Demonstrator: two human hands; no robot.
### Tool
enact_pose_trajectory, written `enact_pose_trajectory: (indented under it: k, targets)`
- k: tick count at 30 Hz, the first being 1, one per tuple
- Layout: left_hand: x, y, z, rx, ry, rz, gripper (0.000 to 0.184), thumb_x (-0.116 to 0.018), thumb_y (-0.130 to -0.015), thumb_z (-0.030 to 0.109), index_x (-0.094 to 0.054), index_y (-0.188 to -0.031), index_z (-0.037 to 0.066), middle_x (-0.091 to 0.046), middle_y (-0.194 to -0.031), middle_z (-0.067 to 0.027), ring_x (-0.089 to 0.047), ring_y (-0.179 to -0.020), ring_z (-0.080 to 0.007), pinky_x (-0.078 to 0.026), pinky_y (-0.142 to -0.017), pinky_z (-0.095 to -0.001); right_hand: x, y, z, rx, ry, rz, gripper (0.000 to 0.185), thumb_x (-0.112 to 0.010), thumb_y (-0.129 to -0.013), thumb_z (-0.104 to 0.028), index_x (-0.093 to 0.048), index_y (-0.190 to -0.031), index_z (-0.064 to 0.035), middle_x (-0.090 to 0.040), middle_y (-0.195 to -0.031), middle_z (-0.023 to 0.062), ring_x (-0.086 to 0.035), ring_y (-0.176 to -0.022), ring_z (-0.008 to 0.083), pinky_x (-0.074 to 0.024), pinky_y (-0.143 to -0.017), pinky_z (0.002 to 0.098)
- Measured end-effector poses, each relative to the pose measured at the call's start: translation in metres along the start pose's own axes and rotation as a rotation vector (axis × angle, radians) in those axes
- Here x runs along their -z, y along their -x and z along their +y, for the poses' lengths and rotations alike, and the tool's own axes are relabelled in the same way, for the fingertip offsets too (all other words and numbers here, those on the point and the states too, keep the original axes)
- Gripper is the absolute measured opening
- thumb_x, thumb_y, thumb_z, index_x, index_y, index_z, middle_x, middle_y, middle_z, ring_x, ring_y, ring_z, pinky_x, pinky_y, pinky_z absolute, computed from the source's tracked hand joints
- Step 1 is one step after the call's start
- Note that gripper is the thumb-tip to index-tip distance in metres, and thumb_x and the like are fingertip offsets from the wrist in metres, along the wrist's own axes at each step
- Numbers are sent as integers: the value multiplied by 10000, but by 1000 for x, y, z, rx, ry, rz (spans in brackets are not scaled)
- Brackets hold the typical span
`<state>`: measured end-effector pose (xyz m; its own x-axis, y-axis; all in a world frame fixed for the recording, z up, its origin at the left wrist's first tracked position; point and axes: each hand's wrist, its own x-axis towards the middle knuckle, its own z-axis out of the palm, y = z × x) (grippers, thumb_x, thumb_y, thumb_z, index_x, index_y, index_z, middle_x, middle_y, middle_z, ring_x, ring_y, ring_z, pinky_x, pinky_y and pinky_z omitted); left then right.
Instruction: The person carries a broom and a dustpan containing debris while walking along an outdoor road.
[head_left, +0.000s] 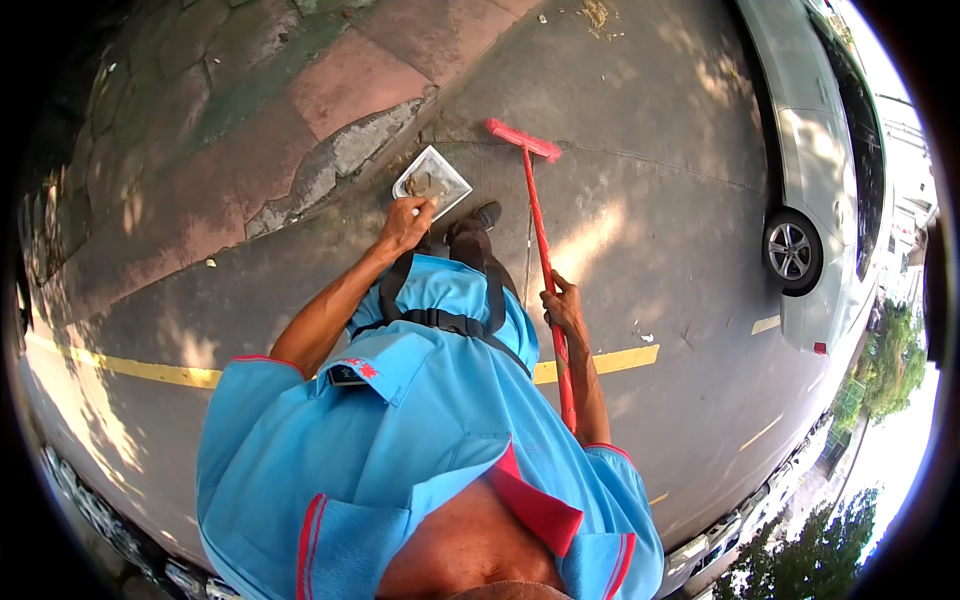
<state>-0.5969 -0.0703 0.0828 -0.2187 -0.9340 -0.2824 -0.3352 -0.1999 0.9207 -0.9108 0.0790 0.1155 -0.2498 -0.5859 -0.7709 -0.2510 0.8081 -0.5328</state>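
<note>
My left hand (407, 224) is closed at the near edge of a white dustpan (457, 186), apparently around its handle, which the fingers mostly hide. Brown debris (426, 187), perhaps dry leaves, lies in the pan. The dustpan is low, beside the broken kerb. In my right hand (564, 304) is the red shaft of a broom (537, 215), with the fingers wrapped round it. The shaft's upper end runs back along my right forearm. The broom's red head (523, 139) is out ahead on the pavement, to the right of the dustpan and apart from it.
A paved kerb (350, 80) with a broken edge runs along the left. On the right stands a parked silver car (815, 140). My dark shoe (487, 214) is just behind the dustpan. A yellow line (150, 370) crosses the ground. Dry litter (597, 14) lies far ahead.
</note>
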Motion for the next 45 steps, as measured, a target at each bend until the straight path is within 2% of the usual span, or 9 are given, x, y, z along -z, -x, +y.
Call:
enact_pose_trajectory:
  k: [6,8,14,21,33,39,42,44,45]
  targets:
    - [4,-1,-11,-21,-25,68,379,-497,-828,290,-582,-662,-40,-566,-587,-173,-570,-566,-286,-428,-588,-389,-23,-18,2,-38,170,-37,602,-532,-762,-25,-393,-1347,9,-613,-686,131,-596,-500,200,-505,-478,322]
    - [9,1,-8,7,-41,61,384,-498,-832,296,-582,-661,-37,-566,-589,-175,-570,-568,-290,-428,-589,-391,-26,-12,27,132,437,-66,564,-509,-741,-79,-458,-1292,29,-583,-1120,286,-653,-874,288,-511,-781,346]
    - [9,0,-15,14,-48,73,427,-502,-852,332,-556,-615,-19,-534,-551,-131,-526,-534,-232,-403,-557,-365,-14,41,15,60,327,-211,591,-505,-752,-26,-432,-1338,-23,-604,-623,118,-542,-450,151,-452,-442,311]
    - [17,13,-35,-64,-51,157,458,-500,-874,337,-536,-589,-20,-491,-509,-59,-473,-503,-136,-375,-512,-325,-4,12,-12,41,76,-114,625,-552,-762,-30,-381,-1363,-12,-528,-582,52,-467,-377,124,-369,-337,268]
    - [23,18,-68,99,196,311,327,-552,-844,239,-591,-701,-53,-520,-538,-139,-498,-494,-174,-407,-520,-345,-52,-66,-72,259,600,-82,545,-537,-746,-61,-472,-1285,-16,-606,-635,180,-615,-471,232,-504,-463,351]
    - [23,11,-53,79,109,280,353,-542,-850,259,-598,-674,-42,-553,-555,-146,-537,-515,-215,-421,-551,-361,-39,5,-31,411,821,-168,349,-503,-861,-249,-559,-1163,-83,-607,-875,304,-604,-863,442,-491,-738,489]
    - [29,8,-44,111,128,230,370,-533,-853,269,-598,-644,-30,-560,-550,-130,-537,-518,-225,-425,-561,-358,-23,13,-3,383,659,-280,387,-528,-833,-178,-551,-1208,-84,-622,-891,286,-616,-878,422,-493,-731,467]
    - [33,7,-42,90,103,228,378,-530,-856,272,-596,-635,-26,-557,-544,-120,-536,-516,-213,-424,-557,-353,-18,19,2,207,612,-262,548,-579,-780,-116,-475,-1317,-82,-642,-677,167,-617,-513,202,-492,-495,340]
    - [34,10,-43,79,84,223,385,-527,-859,276,-595,-626,-23,-555,-538,-111,-534,-515,-200,-424,-553,-347,-18,26,-5,205,610,-265,548,-579,-780,-116,-475,-1317,-82,-642,-677,167,-617,-513,202,-492,-495,340]
